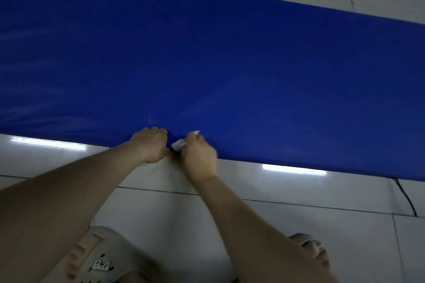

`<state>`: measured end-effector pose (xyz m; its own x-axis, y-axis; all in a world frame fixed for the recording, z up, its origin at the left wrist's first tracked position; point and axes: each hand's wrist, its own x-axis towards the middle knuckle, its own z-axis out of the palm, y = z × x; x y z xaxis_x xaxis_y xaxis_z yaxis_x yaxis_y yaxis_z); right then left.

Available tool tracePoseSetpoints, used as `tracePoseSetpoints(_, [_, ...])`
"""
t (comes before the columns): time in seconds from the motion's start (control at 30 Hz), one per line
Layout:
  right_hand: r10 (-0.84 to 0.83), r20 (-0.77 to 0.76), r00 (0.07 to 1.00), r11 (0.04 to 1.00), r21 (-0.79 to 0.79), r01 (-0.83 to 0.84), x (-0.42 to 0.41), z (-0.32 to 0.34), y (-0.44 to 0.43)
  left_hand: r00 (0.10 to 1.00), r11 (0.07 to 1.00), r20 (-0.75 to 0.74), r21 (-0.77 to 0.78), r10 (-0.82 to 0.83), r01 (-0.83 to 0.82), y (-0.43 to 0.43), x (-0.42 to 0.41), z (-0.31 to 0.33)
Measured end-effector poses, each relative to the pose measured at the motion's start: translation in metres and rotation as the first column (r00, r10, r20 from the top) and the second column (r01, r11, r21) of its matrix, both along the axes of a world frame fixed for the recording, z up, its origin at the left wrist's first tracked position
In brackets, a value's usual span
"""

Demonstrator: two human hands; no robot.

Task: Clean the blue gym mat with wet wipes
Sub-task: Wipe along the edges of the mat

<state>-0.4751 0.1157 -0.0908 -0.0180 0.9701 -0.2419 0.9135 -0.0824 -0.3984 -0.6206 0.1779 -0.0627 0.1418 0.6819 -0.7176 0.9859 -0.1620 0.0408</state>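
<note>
A long blue gym mat (207, 57) lies across the white tiled floor and fills the upper half of the head view. My left hand (151, 145) grips the mat's near edge, fingers curled over the top so the cover puckers there. Just to its right, my right hand (200, 156) is closed around a crumpled white wet wipe (180, 143) and presses it against the same near edge. Part of the wipe sticks out above and to the left of the fingers; the rest is hidden in the fist.
Glossy white floor tiles (299, 193) with dark grout lines run below and beyond the mat, showing bright light reflections. My feet in beige slippers (103, 259) stand on the floor at the bottom. A dark cable (406, 197) lies at the right.
</note>
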Motion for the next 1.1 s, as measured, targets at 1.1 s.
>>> tracePoseSetpoints(1.1, [0.041,0.096,0.995,0.974,0.216,-0.061,0.086,-0.001,-0.025,1.000,0.999,0.001,0.047,-0.027,0.027,-0.003,0.002,0.001])
